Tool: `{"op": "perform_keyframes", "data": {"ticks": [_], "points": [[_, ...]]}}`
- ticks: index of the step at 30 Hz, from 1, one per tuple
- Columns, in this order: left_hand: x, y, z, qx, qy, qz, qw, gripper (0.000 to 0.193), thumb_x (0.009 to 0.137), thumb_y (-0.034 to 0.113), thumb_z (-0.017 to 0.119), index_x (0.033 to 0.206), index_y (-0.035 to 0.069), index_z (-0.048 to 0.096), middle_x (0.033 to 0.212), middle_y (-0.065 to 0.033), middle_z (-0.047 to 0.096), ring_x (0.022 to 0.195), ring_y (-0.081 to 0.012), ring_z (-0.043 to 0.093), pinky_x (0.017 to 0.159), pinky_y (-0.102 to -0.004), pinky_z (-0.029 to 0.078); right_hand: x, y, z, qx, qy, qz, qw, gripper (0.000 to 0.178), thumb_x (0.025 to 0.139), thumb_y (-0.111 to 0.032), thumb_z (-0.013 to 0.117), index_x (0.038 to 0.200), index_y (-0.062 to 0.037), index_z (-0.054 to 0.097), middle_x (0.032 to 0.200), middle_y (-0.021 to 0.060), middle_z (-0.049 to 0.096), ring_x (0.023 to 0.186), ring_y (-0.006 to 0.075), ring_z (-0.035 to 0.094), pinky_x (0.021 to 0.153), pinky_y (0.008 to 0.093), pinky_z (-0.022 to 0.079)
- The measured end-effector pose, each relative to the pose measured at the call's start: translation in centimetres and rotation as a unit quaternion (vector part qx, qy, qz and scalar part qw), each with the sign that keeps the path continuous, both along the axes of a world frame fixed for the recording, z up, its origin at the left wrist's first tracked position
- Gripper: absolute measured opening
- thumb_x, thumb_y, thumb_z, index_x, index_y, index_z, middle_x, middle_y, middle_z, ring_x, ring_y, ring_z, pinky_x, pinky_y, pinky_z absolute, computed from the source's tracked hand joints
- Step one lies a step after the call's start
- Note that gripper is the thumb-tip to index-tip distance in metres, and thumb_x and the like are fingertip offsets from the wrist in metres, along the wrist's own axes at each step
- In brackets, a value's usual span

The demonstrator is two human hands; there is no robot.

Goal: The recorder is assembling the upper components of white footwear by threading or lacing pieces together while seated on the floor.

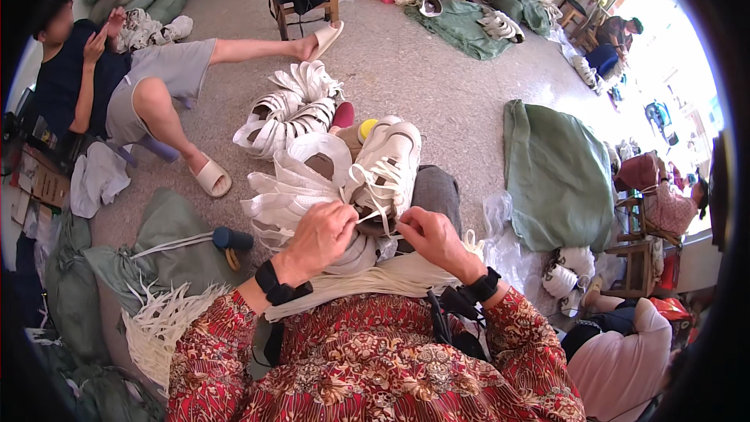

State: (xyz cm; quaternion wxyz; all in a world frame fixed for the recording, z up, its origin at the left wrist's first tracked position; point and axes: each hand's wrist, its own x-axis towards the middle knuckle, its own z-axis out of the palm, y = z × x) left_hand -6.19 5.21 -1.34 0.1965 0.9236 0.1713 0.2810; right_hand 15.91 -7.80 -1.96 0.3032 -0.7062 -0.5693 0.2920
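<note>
A white sneaker (pixel 401 147) rests in front of me at my lap, toe pointing away, with a cream shoelace (pixel 378 180) threaded through its eyelets. At the near end of the shoe, my left hand (pixel 319 238) pinches one end of the lace between thumb and fingers. My right hand (pixel 432 241) is closed in a pinch on the other side of the shoe opening, with a short bit of lace at its fingertips. White shoe uppers (pixel 285 195) are stacked beside the sneaker on the left. A bundle of loose cream laces (pixel 367 287) lies across my lap.
A ring of white uppers (pixel 273 121) lies on the floor ahead. Green cloth (pixel 556 176) spreads at right, near clear plastic (pixel 504 238). More laces (pixel 168 328) hang at left by a dark blue cylinder (pixel 233 238). A seated person (pixel 86 86) stretches a leg across the left.
</note>
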Motion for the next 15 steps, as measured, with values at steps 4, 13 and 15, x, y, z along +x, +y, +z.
{"op": "perform_keyframes", "data": {"ticks": [4, 13, 15], "points": [[0.7, -1.2, 1.6, -0.253, -0.012, 0.035, 0.967, 0.009, 0.089, 0.004, 0.065, 0.097, 0.000, 0.065, 0.083, -0.0100, 0.067, 0.070, -0.0198, 0.061, 0.063, -0.0316, 0.048, -1.7, 0.7, -0.7, 0.076, -0.107, 0.045, 0.990, 0.019, 0.087, -0.019, 0.070, 0.085, -0.0014, 0.064, 0.074, 0.0175, 0.065, 0.069, 0.0370, 0.065, 0.061, 0.0434, 0.050], [-0.9, 0.5, 5.1, -0.278, -0.032, 0.067, 0.958, 0.008, 0.088, -0.001, 0.065, 0.096, -0.001, 0.065, 0.084, -0.0103, 0.066, 0.067, -0.0199, 0.063, 0.061, -0.0283, 0.049, -0.9, 0.9, 0.5, -0.021, 0.072, 0.065, 0.995, 0.012, 0.087, -0.010, 0.063, 0.084, 0.0016, 0.062, 0.069, 0.0106, 0.062, 0.064, 0.0208, 0.064, 0.063, 0.0355, 0.051], [-0.8, 0.4, 6.2, -0.258, -0.074, 0.052, 0.962, 0.009, 0.089, -0.002, 0.065, 0.098, -0.001, 0.067, 0.081, -0.0035, 0.065, 0.072, -0.0102, 0.059, 0.067, -0.0257, 0.049, -0.4, 0.5, 1.5, 0.132, 0.140, 0.079, 0.978, 0.008, 0.088, -0.004, 0.061, 0.088, 0.0031, 0.061, 0.077, 0.0041, 0.064, 0.067, 0.0134, 0.060, 0.064, 0.0303, 0.050]]}}
